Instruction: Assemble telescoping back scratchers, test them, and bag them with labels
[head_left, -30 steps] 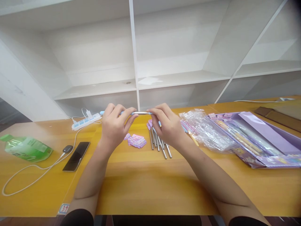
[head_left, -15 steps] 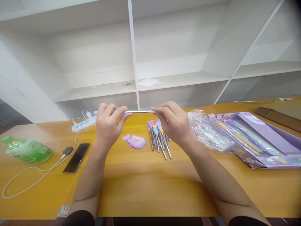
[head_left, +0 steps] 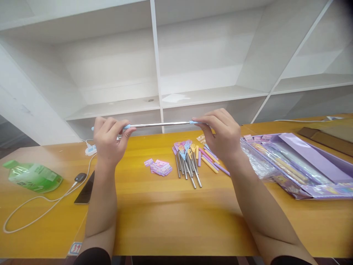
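A telescopic back scratcher [head_left: 162, 124] with a bare metal rod stretches level between my hands, above the table. My left hand [head_left: 110, 138] is closed around its light-blue grip, whose end pokes out on the left. At the other end, my right hand [head_left: 220, 134] pinches a light-blue part; the tip is hidden behind the fingers. Below lie several metal-rod back scratchers [head_left: 189, 169] with coloured claw heads, bunched together. Beside them on the right are loose coloured handle tubes [head_left: 209, 165] in yellow, pink and purple. Small printed purple cards [head_left: 160, 168] form a pile to the left.
At right stand crumpled clear plastic [head_left: 256, 160] and a purple box [head_left: 328, 158] with packaged items. On the left are a green bottle [head_left: 35, 177], a partly covered phone [head_left: 85, 191], a white cable [head_left: 27, 200] and a power strip [head_left: 90, 149]. White shelves [head_left: 209, 55] rise behind.
My hands have moved apart, and a longer stretch of the metal rod shows between them. The coloured tubes have come into view from behind my right hand; my left arm now covers part of the phone.
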Demonstrator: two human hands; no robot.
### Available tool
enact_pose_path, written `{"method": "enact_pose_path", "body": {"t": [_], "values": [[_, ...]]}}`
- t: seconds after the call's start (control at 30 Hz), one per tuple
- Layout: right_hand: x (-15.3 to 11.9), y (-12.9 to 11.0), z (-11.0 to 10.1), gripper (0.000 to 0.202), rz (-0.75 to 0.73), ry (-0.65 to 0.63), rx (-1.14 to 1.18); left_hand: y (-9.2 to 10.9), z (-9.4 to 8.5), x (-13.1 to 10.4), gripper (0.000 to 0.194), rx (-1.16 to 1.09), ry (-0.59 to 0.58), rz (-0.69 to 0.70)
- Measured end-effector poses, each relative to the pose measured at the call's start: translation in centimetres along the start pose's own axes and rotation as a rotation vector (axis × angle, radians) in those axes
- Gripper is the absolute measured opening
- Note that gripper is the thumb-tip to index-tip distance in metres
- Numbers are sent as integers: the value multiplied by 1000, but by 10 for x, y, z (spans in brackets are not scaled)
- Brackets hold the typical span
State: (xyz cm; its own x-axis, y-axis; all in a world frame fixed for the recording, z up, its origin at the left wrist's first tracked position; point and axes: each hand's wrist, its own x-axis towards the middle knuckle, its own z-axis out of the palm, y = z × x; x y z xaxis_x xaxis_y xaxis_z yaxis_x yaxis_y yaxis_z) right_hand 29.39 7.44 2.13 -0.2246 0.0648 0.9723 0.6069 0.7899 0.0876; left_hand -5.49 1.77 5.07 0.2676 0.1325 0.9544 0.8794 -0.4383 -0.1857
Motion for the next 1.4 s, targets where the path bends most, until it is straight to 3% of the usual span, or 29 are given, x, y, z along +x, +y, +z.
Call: {"method": "enact_pose_path", "body": {"t": [0.17, 0.33, 0.6, 0.83, 1.03, 1.07, 1.17, 1.3, 1.4], "values": [[-1, 2, 1, 13, -21, -2, -14, -3, 1, -2, 26, 8, -35, -41], [0, 3, 2, 11, -75, 26, -46, -8, -1, -1, 20, -24, -47, -34], [3, 16, -8, 6, -31, 26, -97, -18, -13, 2, 27, 32, -15, -54], [2, 33, -26, 9, 86, 37, -104, -51, -27, -3, 36, 117, 183, 37], [-3, 72, -48, 16, 124, 209, -159, -92, -43, -16, 49, 151, 292, -44], [-4, 78, -51, 19, 142, 201, -176, -97, -44, -17, 50, 146, 261, -63], [-7, 89, -57, 22, 159, 181, -187, -101, -43, -20, 49, 126, 223, -75], [-9, 89, -56, 14, 67, 215, -136, -98, -41, -20, 43, 92, 224, -23], [-10, 91, -53, 10, 42, 186, -114, -99, -40, -21, 52, 91, 217, -12]]}}
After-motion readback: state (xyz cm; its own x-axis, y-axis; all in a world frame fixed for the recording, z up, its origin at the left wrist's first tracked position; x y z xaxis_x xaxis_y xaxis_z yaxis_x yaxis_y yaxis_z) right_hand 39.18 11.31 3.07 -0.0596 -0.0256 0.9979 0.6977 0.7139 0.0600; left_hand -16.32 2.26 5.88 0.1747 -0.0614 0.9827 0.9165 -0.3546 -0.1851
